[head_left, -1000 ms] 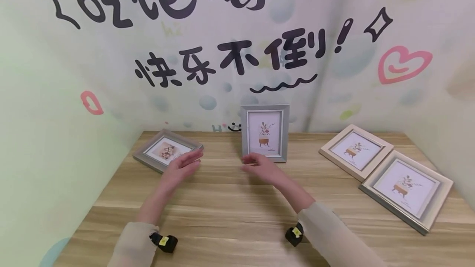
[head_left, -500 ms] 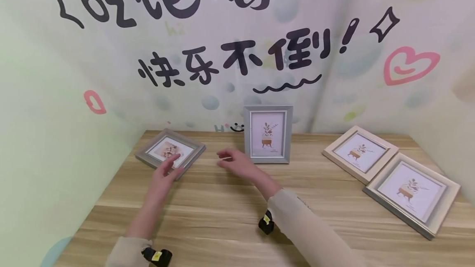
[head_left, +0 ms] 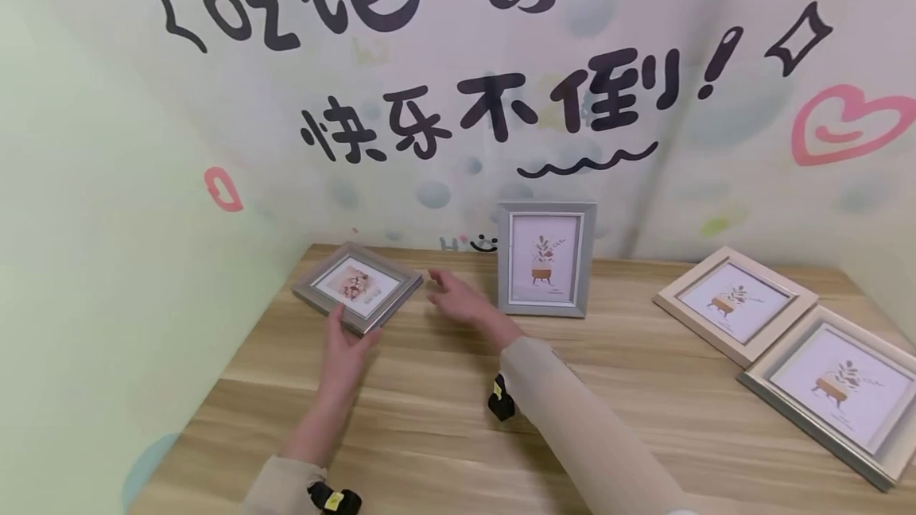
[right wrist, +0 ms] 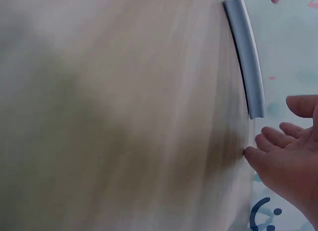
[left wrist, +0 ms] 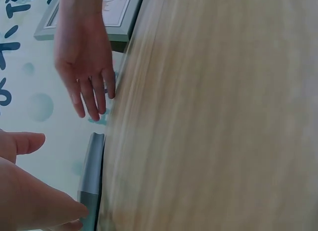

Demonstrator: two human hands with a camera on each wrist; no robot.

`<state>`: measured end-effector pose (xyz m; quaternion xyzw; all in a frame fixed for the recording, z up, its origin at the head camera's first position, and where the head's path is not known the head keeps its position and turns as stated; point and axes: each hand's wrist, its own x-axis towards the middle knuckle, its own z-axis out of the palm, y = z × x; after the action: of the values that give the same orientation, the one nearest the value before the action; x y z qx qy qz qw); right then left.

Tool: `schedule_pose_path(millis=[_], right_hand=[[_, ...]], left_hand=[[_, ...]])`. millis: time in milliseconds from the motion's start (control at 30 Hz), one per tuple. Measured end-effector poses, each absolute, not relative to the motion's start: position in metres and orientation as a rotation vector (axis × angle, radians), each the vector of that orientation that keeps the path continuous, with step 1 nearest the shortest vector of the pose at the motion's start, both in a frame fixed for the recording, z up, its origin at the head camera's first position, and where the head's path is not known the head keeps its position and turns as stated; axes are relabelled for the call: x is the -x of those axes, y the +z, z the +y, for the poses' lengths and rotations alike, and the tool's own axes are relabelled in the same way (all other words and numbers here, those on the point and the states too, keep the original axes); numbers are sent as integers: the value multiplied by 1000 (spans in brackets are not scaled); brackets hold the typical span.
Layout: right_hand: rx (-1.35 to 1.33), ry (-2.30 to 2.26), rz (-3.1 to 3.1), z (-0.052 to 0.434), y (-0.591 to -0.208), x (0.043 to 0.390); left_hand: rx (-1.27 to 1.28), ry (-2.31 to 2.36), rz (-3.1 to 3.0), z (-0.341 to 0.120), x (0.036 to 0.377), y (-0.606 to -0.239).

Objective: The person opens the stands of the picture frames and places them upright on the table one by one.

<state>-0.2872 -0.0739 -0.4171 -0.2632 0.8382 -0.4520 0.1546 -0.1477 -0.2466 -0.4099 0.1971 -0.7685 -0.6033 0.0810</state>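
Note:
A grey photo frame point(head_left: 358, 286) with a flower picture lies flat at the table's back left. My left hand point(head_left: 345, 344) lies open, its fingertips touching the frame's near corner. In the left wrist view, my left hand point(left wrist: 35, 201) sits against the frame's grey edge point(left wrist: 92, 179), thumb apart. My right hand point(head_left: 456, 298) hovers open just right of that frame with fingers spread and holds nothing. The right wrist view shows my right hand point(right wrist: 285, 154) a short way from the frame's edge point(right wrist: 243, 57). Right of it, another grey frame point(head_left: 545, 258) stands upright.
Two more frames lie flat on the wooden table point(head_left: 444, 435) at the right: a cream one point(head_left: 733, 300) and a larger silver-edged one point(head_left: 833, 384). Painted walls close off the back and left. Each wrist wears a black strap.
Both hands have moved left, away from the upright frame to the flat grey frame. The left fingertips now touch its near corner. The view has also swung left.

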Motion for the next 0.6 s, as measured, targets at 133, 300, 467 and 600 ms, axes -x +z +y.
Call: schedule_pose_path(millis=[133,300,467,600], right_hand=[[767,-1285,2377,-80,-415,293],[751,-1311,2302,-87,-417,294],[735,-1355,2255,-89,-417,289],[734,-1370,2262,-91,-416,282]], left_hand=[[-633,-1904,-2291,-245,149,-411],[-660,-1936,-2288,-247,150,-413],[-593,-1963,-2224,-256,148,-415],[-605,-1951,-2212,-266,145,-415]])
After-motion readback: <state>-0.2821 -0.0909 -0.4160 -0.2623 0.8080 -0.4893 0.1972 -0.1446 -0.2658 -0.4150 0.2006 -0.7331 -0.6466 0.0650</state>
